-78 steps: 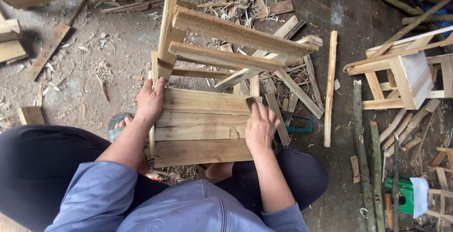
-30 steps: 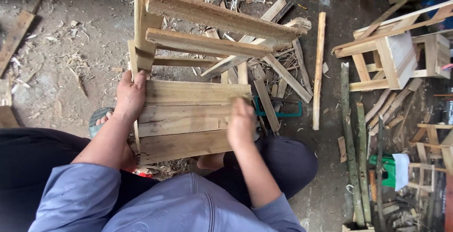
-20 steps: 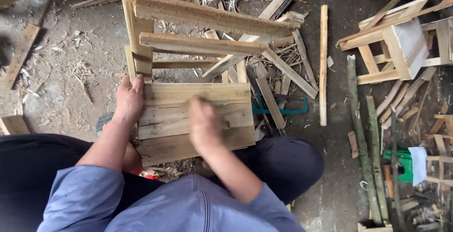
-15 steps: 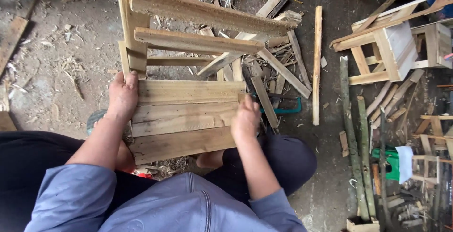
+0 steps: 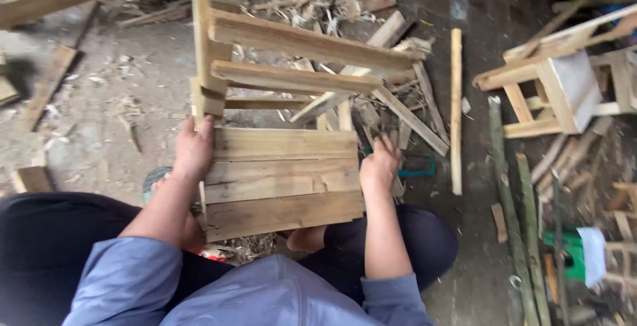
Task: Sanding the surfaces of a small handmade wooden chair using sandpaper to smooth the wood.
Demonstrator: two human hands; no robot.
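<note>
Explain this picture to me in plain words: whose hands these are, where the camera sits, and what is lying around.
The camera is worn on a person's head and looks down at their own lap and hands. The left hand grips the left edge of a wooden stool lying on its side; its seat of three planks faces up, its legs point away. The right hand rests at the seat's right edge. Around it, on the dirt floor, lie wood scraps, a loose slat, another stool at the right, and poles.

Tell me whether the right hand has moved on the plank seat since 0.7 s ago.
Yes. The right hand went from mid-seat to the right edge of the plank seat.
</note>
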